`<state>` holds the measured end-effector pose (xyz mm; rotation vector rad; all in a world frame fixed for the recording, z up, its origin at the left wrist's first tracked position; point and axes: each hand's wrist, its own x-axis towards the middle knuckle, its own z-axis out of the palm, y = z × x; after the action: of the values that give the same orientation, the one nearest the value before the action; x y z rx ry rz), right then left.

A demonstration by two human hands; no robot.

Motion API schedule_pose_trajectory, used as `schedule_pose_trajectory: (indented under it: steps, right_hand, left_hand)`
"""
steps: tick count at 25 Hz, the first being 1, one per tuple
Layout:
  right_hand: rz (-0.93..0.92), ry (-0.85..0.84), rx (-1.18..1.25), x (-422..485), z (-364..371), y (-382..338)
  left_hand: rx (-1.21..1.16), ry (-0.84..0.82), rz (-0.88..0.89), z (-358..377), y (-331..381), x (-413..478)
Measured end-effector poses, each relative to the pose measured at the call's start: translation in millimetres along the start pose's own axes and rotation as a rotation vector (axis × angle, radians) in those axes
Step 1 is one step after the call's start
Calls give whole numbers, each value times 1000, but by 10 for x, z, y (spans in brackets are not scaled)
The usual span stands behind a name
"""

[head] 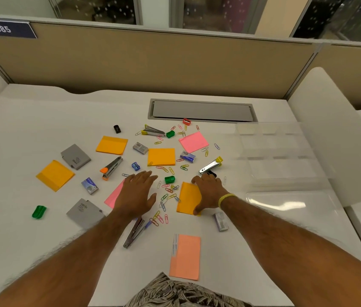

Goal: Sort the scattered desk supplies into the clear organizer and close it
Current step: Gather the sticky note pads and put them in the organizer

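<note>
over scattered clips, both hands [137, 196] hover flat.

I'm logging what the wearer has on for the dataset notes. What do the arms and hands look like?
Both forearms are bare, with no sleeves and no gloves. The right wrist carries a thin yellow band. The left hand and right hand show no rings or watch that I can make out.

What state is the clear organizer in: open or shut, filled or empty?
Open and empty. The clear organizer shows bare compartments, and its lid lies flat on the desk in front of it.

Organizer [281, 156] right — supplies [166, 191] left
</note>
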<state>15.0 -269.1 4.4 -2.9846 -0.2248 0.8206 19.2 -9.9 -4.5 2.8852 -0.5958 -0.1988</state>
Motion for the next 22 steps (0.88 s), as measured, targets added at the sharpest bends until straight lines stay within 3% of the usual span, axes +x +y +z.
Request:
schedule_pose_trajectory:
  steps: [8, 13, 15, 17, 22]
  right_hand:
    - [38, -11, -83, 46, -103, 28]
    - [-3, -6, 418, -110, -210, 190]
    - [-25, 28, 626, -222, -254, 207]
    - [-55, 38, 867, -345, -300, 130]
    - [-137, -33, 1116, -494, -326, -248]
  left_hand:
    - [-54, -7, -17, 16, 25, -64]
    - [-157, 34, 7, 26, 51, -123]
    - [-339, 69, 27, -6, 143, -154]
    - [-668, 22, -15, -94, 316, -168]
    - [-1529, -401, -351, -379, 655, -210]
